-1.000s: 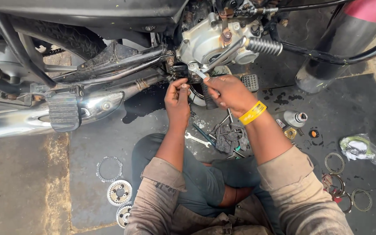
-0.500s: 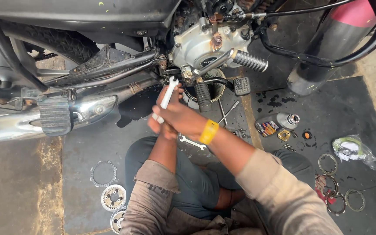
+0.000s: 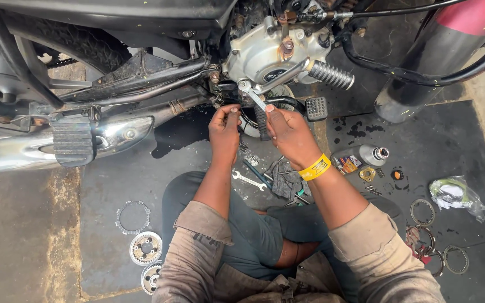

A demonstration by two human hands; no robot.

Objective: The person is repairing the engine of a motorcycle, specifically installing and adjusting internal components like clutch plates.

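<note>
Nearest the camera, the person is sitting on the floor with knees drawn up, both forearms reaching forward. Clutch plates (image 3: 145, 248) and a loose friction ring (image 3: 133, 216) are lying on the dark floor mat (image 3: 113, 179) at the person's left; further rings (image 3: 422, 211) are lying at the right, so the clutch appears already stripped and not yet refitted. A small open-end wrench (image 3: 249, 180) and a rag (image 3: 285, 178) are resting between the knees, unused.

Further out, the left hand (image 3: 225, 132) is closing its fingers on some small part under the engine; what it is cannot be made out. The right hand (image 3: 290, 132), wearing a yellow wristband (image 3: 315, 167), is gripping the handle of a spanner (image 3: 255, 101), whose head is sitting at a fastener below the engine casing (image 3: 265, 53).

Beyond, the kick-start lever (image 3: 324, 72) and exhaust pipe (image 3: 57, 143) are remaining mounted. Judged from this, work is at mid-stage: reassembly is outstanding.
</note>
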